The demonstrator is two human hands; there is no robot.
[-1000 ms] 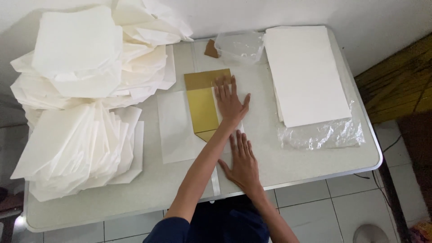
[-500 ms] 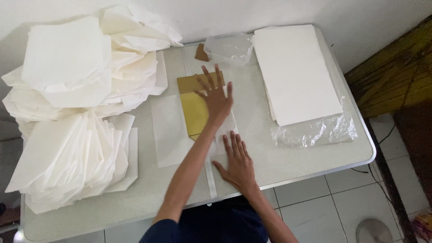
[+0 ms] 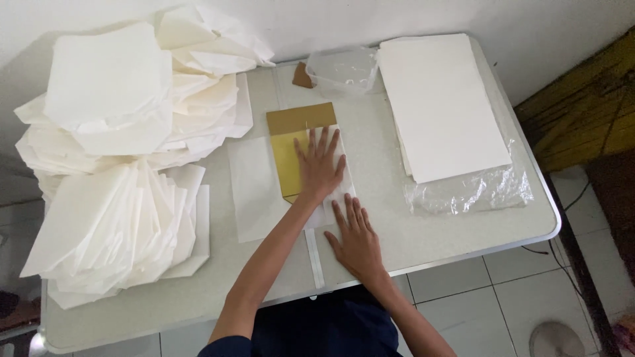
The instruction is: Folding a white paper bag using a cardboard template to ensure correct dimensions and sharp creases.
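Since the earlier frames the left hand (image 3: 320, 168) has slid a little along the gold card (image 3: 291, 149), from its upper part toward its lower right corner. It now lies flat with fingers (image 3: 311, 147) spread, gripping nothing, pressing a thin white sheet (image 3: 254, 192) over the card near the middle of the desk (image 3: 463, 228). The right hand (image 3: 356, 239) rests open and flat near the front edge, holding the sheet's lower part down. The step looks like smoothing or creasing the sheet around the card. Folded sheets (image 3: 112, 218) are heaped along the left edge, a flat paper stack (image 3: 440, 106) sits by the right edge.
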